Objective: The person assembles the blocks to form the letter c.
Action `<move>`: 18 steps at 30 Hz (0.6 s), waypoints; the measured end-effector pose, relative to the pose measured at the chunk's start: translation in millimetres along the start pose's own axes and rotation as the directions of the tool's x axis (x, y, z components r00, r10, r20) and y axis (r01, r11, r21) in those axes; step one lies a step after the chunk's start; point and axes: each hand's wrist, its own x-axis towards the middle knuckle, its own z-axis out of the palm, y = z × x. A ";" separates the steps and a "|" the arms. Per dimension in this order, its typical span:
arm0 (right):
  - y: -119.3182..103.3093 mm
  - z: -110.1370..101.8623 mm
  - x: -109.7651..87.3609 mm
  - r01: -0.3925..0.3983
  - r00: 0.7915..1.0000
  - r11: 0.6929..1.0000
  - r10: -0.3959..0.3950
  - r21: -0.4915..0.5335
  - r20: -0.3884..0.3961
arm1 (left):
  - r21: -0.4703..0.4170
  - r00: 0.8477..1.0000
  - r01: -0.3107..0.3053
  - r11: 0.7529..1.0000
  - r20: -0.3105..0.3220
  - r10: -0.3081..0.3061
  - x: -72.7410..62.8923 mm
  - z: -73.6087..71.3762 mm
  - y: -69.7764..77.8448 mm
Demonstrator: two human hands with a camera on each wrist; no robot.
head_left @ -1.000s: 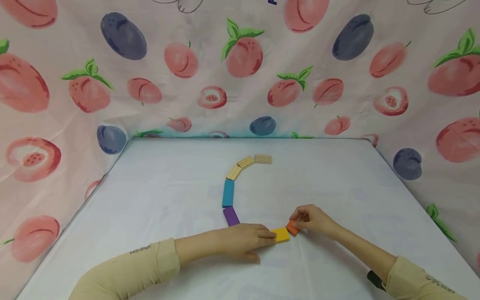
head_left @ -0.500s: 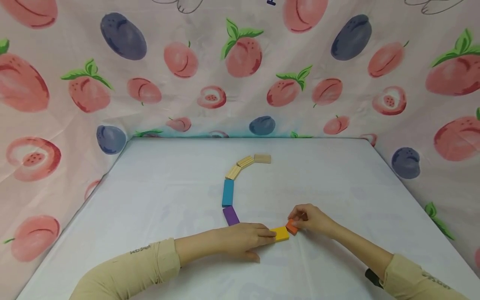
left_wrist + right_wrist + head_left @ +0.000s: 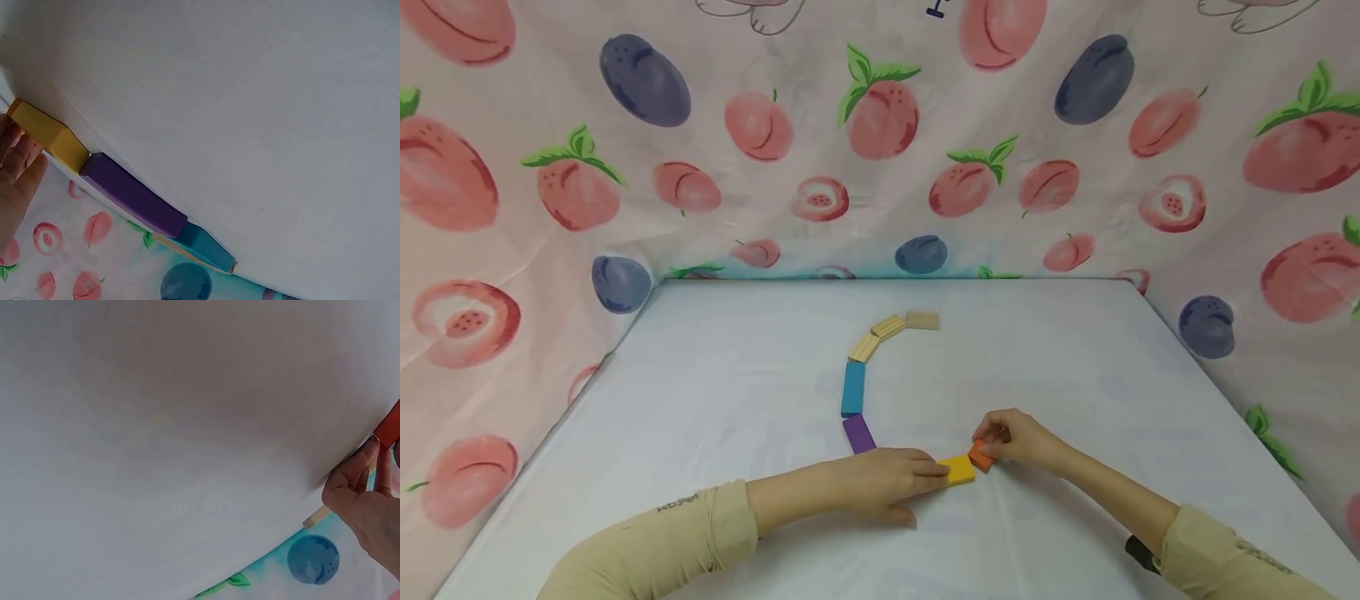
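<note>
A curved line of flat wooden blocks lies on the white table. My right hand (image 3: pixel 1026 440) pinches an orange block (image 3: pixel 981 456) between thumb and fingers at the near right end. This block's corner meets a yellow block (image 3: pixel 960 470). The fingers of my left hand (image 3: pixel 883 483), nearly straight, rest on the yellow block's left part. My left hand hides the stretch of the line towards the purple block (image 3: pixel 859 434). In the left wrist view, a yellow block (image 3: pixel 47 131) meets the purple block end to end, with my fingers beside it.
Beyond the purple block come a blue block (image 3: pixel 853 389) and three plain wooden blocks (image 3: pixel 888 327), curving away to the right. A dark object (image 3: pixel 1141 553) lies partly hidden by the right sleeve. A fruit-printed cloth (image 3: pixel 820 125) hangs behind the white table (image 3: pixel 715 358) and along its sides.
The head view has shifted slightly. Both hands keep their places, the left on the yellow block and the right holding the orange block; no block visibly moves along the line.
</note>
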 end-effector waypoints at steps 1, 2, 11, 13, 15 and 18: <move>0.1 0.0 0.4 0.003 1.000 1.000 -0.003 -0.001 0.002 | 0.010 1.000 -0.001 1.000 0.001 0.000 0.0 -0.2 0.1; -0.1 0.0 0.4 0.007 1.000 1.000 -0.007 -0.004 0.004 | 0.020 1.000 -0.001 1.000 0.001 0.001 -0.1 -0.7 0.5; 0.6 -0.4 2.1 0.009 0.999 1.000 -0.010 0.020 0.037 | 0.092 0.999 -0.024 0.996 0.024 0.022 0.7 -5.9 0.2; 0.7 -1.1 2.4 0.017 0.998 1.000 -0.019 0.020 0.057 | 0.084 0.999 -0.033 0.996 0.024 0.031 0.8 -5.7 -0.2; 1.1 -2.0 2.9 0.029 0.997 1.000 -0.030 0.011 0.070 | 0.078 0.999 -0.038 0.996 0.025 0.037 1.1 -5.5 -0.3; 1.3 -3.7 2.7 0.041 0.996 0.999 -0.041 0.003 0.076 | 0.076 0.999 -0.043 0.996 0.024 0.041 2.1 -5.2 -0.9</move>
